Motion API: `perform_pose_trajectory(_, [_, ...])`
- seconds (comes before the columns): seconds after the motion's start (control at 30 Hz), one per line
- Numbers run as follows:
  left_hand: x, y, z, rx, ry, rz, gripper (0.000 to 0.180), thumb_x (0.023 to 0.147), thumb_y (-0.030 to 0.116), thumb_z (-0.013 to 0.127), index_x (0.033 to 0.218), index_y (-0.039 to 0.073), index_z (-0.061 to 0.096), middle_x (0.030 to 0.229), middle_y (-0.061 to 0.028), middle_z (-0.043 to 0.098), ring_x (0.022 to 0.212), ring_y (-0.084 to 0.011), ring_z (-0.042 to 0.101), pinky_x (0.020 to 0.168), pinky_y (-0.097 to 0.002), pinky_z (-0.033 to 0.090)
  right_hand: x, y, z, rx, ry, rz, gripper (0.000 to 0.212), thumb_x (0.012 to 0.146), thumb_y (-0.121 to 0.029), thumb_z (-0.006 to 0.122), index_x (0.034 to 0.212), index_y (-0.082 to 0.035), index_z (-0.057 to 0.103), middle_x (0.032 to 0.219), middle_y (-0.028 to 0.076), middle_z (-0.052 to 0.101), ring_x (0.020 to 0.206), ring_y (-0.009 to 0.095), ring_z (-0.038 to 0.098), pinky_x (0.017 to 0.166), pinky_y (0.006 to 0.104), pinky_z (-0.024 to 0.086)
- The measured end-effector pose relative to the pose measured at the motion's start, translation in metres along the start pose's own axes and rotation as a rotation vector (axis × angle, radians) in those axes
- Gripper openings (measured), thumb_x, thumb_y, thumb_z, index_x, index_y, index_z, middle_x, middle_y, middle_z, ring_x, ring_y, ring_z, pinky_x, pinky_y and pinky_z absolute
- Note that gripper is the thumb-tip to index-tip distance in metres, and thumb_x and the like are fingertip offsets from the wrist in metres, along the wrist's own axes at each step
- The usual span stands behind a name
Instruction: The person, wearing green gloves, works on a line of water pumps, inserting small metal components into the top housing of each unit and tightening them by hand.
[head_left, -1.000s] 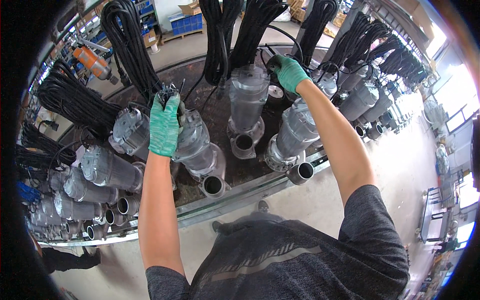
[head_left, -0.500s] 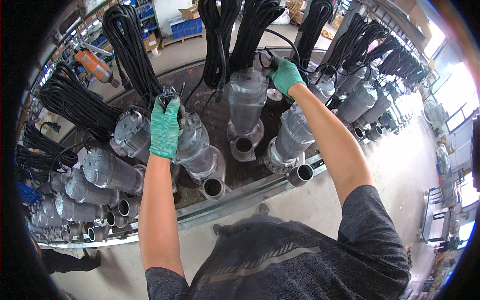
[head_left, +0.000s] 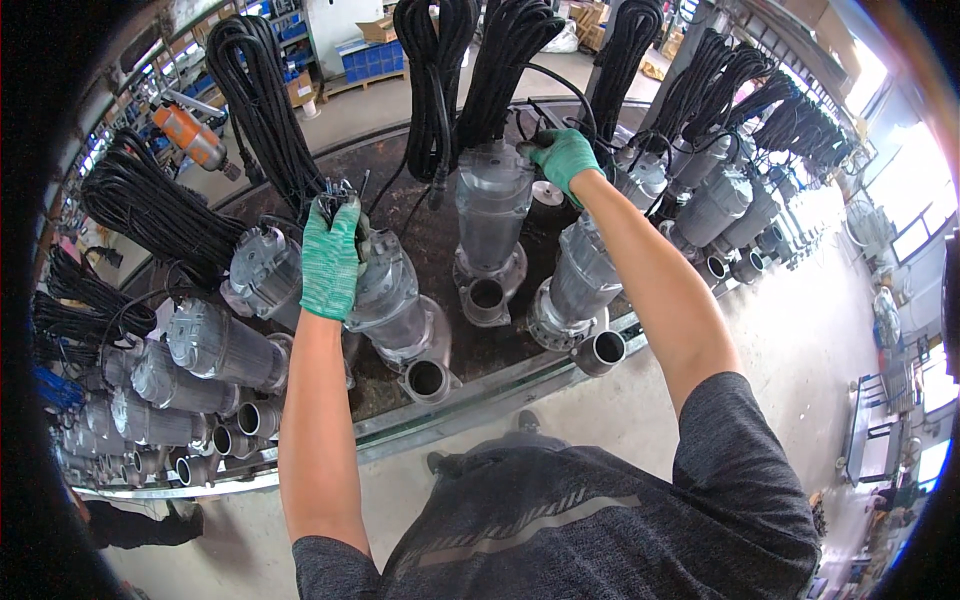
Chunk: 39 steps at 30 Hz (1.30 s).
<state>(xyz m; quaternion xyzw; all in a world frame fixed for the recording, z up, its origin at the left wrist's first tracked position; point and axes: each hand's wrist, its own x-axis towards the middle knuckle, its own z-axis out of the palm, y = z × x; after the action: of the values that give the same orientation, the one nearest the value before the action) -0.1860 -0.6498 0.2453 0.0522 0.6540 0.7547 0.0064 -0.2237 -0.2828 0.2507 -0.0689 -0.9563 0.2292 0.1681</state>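
Both hands wear green knitted gloves. My left hand (head_left: pixel 330 258) is closed round a bunch of short dark wires (head_left: pixel 340 192) above the top of a grey metal pump (head_left: pixel 383 283). My right hand (head_left: pixel 570 163) has its fingers bent together at the top edge of the middle pump (head_left: pixel 494 205); what they pinch, if anything, is hidden. Close to that hand, a thin black cable (head_left: pixel 572 84) arcs from a hanging black cable coil (head_left: pixel 503 65). Below it a small round silvery part (head_left: pixel 547 193) rests on the dark table (head_left: pixel 418 215).
Several similar pumps line the table on both sides, their round outlets facing me, including a right-hand pump (head_left: pixel 583 275). More cable coils (head_left: pixel 262 110) hang behind. An orange power tool (head_left: pixel 190 136) hangs at the far left. Someone's dark-clothed leg (head_left: pixel 145 522) shows lower left.
My right hand has shifted slightly left and down toward the middle pump's top edge. My left hand stays at the same pump with the wires.
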Motion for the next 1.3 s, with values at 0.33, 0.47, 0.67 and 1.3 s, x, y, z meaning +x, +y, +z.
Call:
perform_pose_trajectory(0.33, [-0.002,0.005,0.003,0.017,0.014,0.015,0.016,0.100,0.029,0.063,0.101,0.015,0.057,0.072,0.0047,0.059,0.049,-0.0035,0.050,0.039,-0.0185,0.036,0.001,-0.001,0.000,-0.103,-0.022,0.044,0.051,0.082,-0.048,0.077,0.096,0.002,0.075,0.086,0.023,0.072,0.076,0.035,0.069,0.074,0.0395,0.054])
perform_pose_trajectory(0.47, [-0.001,0.002,0.002,0.021,0.013,0.008,0.017,0.100,0.030,0.063,0.100,0.015,0.057,0.072,0.0047,0.058,0.050,-0.0035,0.050,0.039,-0.0187,0.036,0.000,-0.007,-0.007,0.006,-0.063,0.151,0.052,0.082,-0.044,0.078,0.108,0.000,0.071,0.100,0.022,0.072,0.091,0.034,0.069,0.083,0.0391,0.053])
perform_pose_trajectory(0.67, [-0.002,0.005,0.002,0.003,-0.007,0.010,0.016,0.100,0.030,0.063,0.100,0.015,0.057,0.072,0.0047,0.059,0.050,-0.0035,0.051,0.039,-0.0185,0.036,0.005,0.014,0.005,0.241,0.059,-0.050,0.082,0.079,-0.028,0.081,0.147,-0.003,0.043,0.140,0.021,0.058,0.127,0.034,0.058,0.106,0.0350,0.047])
perform_pose_trajectory(1.3, [-0.002,0.005,0.003,0.029,0.004,0.025,0.015,0.100,0.029,0.062,0.098,0.016,0.057,0.072,0.0046,0.058,0.049,-0.0042,0.050,0.039,-0.0191,0.037,-0.003,-0.012,-0.022,-0.270,0.199,-0.066,0.044,0.098,-0.048,0.056,0.113,-0.010,0.071,0.106,0.025,0.069,0.096,0.041,0.066,0.081,0.0497,0.052])
